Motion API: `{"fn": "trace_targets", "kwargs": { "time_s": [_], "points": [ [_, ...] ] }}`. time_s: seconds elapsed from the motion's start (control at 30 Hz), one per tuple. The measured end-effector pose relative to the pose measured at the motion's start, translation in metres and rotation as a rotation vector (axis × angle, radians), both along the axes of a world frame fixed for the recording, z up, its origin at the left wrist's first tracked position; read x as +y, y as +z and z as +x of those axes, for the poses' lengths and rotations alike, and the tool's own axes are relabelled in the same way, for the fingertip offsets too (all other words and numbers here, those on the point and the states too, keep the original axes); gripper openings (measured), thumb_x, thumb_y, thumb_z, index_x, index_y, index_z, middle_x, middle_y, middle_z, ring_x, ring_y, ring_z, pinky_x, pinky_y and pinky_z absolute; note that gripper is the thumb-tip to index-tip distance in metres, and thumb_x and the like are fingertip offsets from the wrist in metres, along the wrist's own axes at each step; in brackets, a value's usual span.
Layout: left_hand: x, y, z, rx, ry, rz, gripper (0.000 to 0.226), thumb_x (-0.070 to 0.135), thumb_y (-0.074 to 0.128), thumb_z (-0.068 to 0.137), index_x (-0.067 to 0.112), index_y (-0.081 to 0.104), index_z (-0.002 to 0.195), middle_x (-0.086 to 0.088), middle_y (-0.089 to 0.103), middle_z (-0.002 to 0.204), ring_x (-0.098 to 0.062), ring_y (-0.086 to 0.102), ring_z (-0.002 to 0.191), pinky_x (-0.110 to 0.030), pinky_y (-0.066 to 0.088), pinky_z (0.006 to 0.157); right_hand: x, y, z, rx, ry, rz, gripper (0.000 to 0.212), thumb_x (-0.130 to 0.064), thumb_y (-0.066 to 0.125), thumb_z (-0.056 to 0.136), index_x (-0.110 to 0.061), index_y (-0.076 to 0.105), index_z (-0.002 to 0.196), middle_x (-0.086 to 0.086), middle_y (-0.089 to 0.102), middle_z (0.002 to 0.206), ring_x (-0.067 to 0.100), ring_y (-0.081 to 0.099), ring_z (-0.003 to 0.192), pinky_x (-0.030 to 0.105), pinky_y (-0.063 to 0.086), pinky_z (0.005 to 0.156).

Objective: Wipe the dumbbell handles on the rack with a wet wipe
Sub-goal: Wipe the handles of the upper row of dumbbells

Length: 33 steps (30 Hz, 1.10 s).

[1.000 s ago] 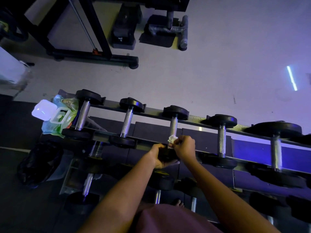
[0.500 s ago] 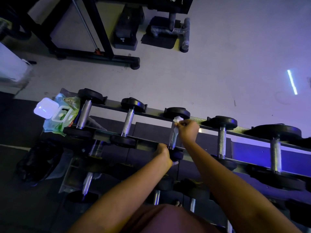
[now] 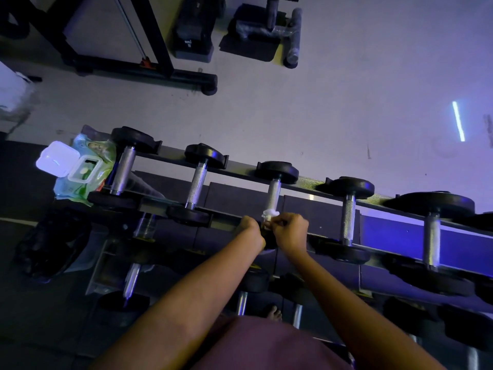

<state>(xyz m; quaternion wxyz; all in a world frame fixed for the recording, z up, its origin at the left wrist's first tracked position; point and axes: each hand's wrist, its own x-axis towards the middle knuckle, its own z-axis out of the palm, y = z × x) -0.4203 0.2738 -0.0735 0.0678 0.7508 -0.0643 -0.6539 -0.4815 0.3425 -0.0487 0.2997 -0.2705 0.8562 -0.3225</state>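
Dumbbells (image 3: pixel 349 209) lie side by side across the two rails of a long rack (image 3: pixel 313 183), five on the top tier and more on a darker tier below. The middle dumbbell (image 3: pixel 277 172) of the top row is the one under both hands. A green pack of wipes (image 3: pixel 88 182) sits at the left end of the rack, just beside the first dumbbell, with its white lid (image 3: pixel 57 158) flipped open. The left hand (image 3: pixel 250 231) curls round the near black end of the middle dumbbell and holds it. The right hand (image 3: pixel 289 232) is closed, pinching a small white wet wipe (image 3: pixel 269 213) against the near end of that dumbbell's metal handle (image 3: pixel 273 194).
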Motion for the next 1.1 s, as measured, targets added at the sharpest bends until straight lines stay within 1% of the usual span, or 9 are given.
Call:
{"fn": "trace_targets", "kwargs": {
  "time_s": [0.07, 0.17, 0.33, 0.43, 0.57, 0.7, 0.83, 0.93, 1.1],
  "points": [
    [0.000, 0.000, 0.000, 0.005, -0.003, 0.012, 0.051, 0.040, 0.035, 0.090, 0.003, 0.069, 0.097, -0.022, 0.070, 0.087, -0.037, 0.068, 0.075, -0.062, 0.054, 0.069, -0.012, -0.001, -0.009, -0.005, -0.012, -0.016, 0.013, 0.004, 0.067, 0.079, -0.005, 0.076, 0.079, 0.000, 0.065, 0.067, 0.006, 0.059, 0.060, 0.021, 0.051, 0.064],
    [-0.001, 0.007, 0.001, 0.004, -0.009, 0.045, 0.045, 0.038, 0.034, 0.093, 0.005, 0.062, 0.103, -0.021, 0.063, 0.101, -0.038, 0.062, 0.082, -0.058, 0.052, 0.062, -0.043, 0.001, -0.032, 0.028, -0.027, -0.043, 0.011, 0.002, 0.068, 0.082, -0.005, 0.076, 0.085, 0.001, 0.063, 0.069, 0.006, 0.054, 0.059, 0.010, 0.041, 0.057],
    [-0.004, 0.008, 0.001, -0.013, -0.011, 0.061, 0.042, 0.034, 0.032, 0.094, 0.006, 0.058, 0.111, -0.021, 0.059, 0.113, -0.043, 0.061, 0.087, -0.063, 0.049, 0.066, -0.073, -0.001, -0.052, 0.065, -0.047, -0.057, 0.008, 0.002, 0.068, 0.080, -0.002, 0.074, 0.083, 0.001, 0.057, 0.063, 0.004, 0.045, 0.053, 0.018, 0.043, 0.053],
    [-0.004, 0.004, 0.001, -0.029, -0.018, 0.060, 0.042, 0.036, 0.031, 0.094, 0.007, 0.058, 0.109, -0.021, 0.059, 0.113, -0.046, 0.062, 0.091, -0.064, 0.050, 0.061, -0.060, -0.001, -0.044, 0.055, -0.005, -0.066, 0.011, 0.006, 0.066, 0.081, -0.002, 0.074, 0.084, -0.011, 0.050, 0.054, -0.005, 0.048, 0.044, 0.017, 0.052, 0.056],
    [-0.002, -0.026, 0.001, -0.012, -0.033, 0.057, 0.057, 0.045, 0.032, 0.088, 0.003, 0.067, 0.104, -0.025, 0.066, 0.102, -0.047, 0.065, 0.085, -0.068, 0.050, 0.063, -0.026, -0.008, -0.019, 0.065, 0.037, -0.048, 0.006, -0.001, 0.071, 0.079, -0.007, 0.074, 0.080, -0.006, 0.058, 0.062, -0.006, 0.050, 0.050, 0.007, 0.039, 0.053],
    [-0.004, -0.005, 0.001, -0.047, 0.021, 0.003, 0.044, 0.030, 0.035, 0.093, 0.000, 0.066, 0.087, -0.021, 0.067, 0.083, -0.035, 0.066, 0.072, -0.050, 0.055, 0.058, -0.001, -0.011, -0.004, 0.051, 0.053, -0.033, 0.005, -0.003, 0.074, 0.077, -0.007, 0.075, 0.080, -0.002, 0.056, 0.068, -0.006, 0.045, 0.057, 0.008, 0.035, 0.052],
    [-0.003, 0.005, 0.003, -0.015, -0.055, 0.012, 0.045, 0.029, 0.033, 0.091, 0.001, 0.066, 0.100, -0.023, 0.068, 0.096, -0.040, 0.067, 0.082, -0.062, 0.053, 0.071, -0.020, -0.002, -0.014, 0.041, 0.002, -0.068, 0.008, 0.001, 0.069, 0.080, -0.004, 0.075, 0.082, -0.003, 0.060, 0.067, -0.006, 0.049, 0.057, 0.005, 0.041, 0.053],
    [-0.004, 0.008, 0.003, -0.013, -0.051, 0.032, 0.040, 0.028, 0.032, 0.090, 0.004, 0.061, 0.106, -0.022, 0.062, 0.110, -0.045, 0.062, 0.088, -0.066, 0.051, 0.066, -0.054, 0.001, -0.036, 0.044, -0.056, -0.084, 0.011, 0.002, 0.065, 0.082, -0.003, 0.075, 0.085, 0.005, 0.064, 0.071, -0.001, 0.048, 0.055, 0.002, 0.037, 0.047],
    [-0.003, 0.012, 0.003, -0.036, 0.000, 0.019, 0.038, 0.029, 0.030, 0.095, 0.005, 0.057, 0.103, -0.020, 0.058, 0.108, -0.044, 0.061, 0.091, -0.066, 0.051, 0.064, -0.068, -0.003, -0.047, 0.041, -0.055, -0.053, 0.008, 0.002, 0.067, 0.082, -0.001, 0.074, 0.084, 0.006, 0.062, 0.070, 0.007, 0.050, 0.055, 0.004, 0.034, 0.043]
  ]
}}
